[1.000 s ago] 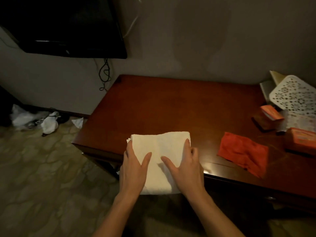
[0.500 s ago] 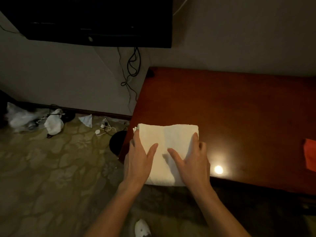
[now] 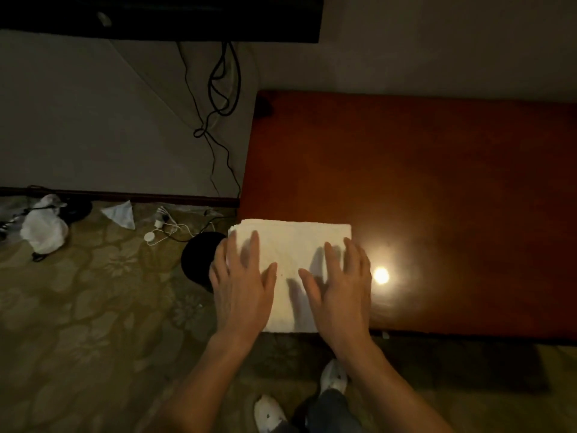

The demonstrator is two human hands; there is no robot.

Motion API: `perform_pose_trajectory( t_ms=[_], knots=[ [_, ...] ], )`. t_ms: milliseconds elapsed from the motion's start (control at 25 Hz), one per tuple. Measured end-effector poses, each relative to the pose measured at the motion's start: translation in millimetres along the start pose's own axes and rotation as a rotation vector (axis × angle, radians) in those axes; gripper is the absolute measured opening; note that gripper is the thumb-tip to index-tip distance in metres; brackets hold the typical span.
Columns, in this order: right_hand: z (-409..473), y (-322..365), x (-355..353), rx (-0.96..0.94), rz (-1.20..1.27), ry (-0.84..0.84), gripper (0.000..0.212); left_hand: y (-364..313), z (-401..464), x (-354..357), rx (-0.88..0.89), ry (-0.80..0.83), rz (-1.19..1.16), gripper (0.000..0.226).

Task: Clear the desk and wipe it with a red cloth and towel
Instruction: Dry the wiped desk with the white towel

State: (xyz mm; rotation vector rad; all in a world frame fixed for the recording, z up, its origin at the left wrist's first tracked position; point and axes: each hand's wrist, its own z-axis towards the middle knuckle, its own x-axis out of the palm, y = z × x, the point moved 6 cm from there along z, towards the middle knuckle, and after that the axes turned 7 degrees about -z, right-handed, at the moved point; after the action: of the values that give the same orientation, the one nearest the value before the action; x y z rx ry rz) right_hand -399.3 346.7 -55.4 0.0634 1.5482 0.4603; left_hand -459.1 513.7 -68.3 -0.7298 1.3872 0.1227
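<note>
Your left hand and right hand both lie flat, fingers straight, pressing the folded white terry towel onto the near left corner of the glossy reddish-brown wooden desk. Keep your palms spread and the pressure even so the fold stays together, and work in overlapping passes right up to the edges. The red cloth is out of view.

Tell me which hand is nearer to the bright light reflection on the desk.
The right hand. It presses the white towel just left of the reflection, its outer fingers almost beside it. The left hand lies on the towel's far side, at the desk's left edge.
</note>
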Motion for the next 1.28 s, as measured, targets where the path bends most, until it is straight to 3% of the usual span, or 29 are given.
perform_pose_trajectory(
  t_ms=[160,440,680,1000,1280],
  knots=[
    [6,22,36,-0.147,-0.187,0.148,0.067,6,-2,26,0.119,0.094,0.076,0.063],
    [-22,17,52,-0.089,-0.323,0.191,0.067,15,-26,34,0.097,0.165,0.103,0.064],
    [64,28,53,-0.124,-0.3,0.194,0.067,1,56,38,0.12,0.096,0.112,0.065],
    [-2,21,51,-0.101,-0.32,0.202,0.069,17,-10,33,0.078,0.188,0.109,0.066],
    [92,26,58,-0.117,-0.27,0.168,0.068,-2,82,42,0.131,0.1,0.112,0.067]
  ],
)
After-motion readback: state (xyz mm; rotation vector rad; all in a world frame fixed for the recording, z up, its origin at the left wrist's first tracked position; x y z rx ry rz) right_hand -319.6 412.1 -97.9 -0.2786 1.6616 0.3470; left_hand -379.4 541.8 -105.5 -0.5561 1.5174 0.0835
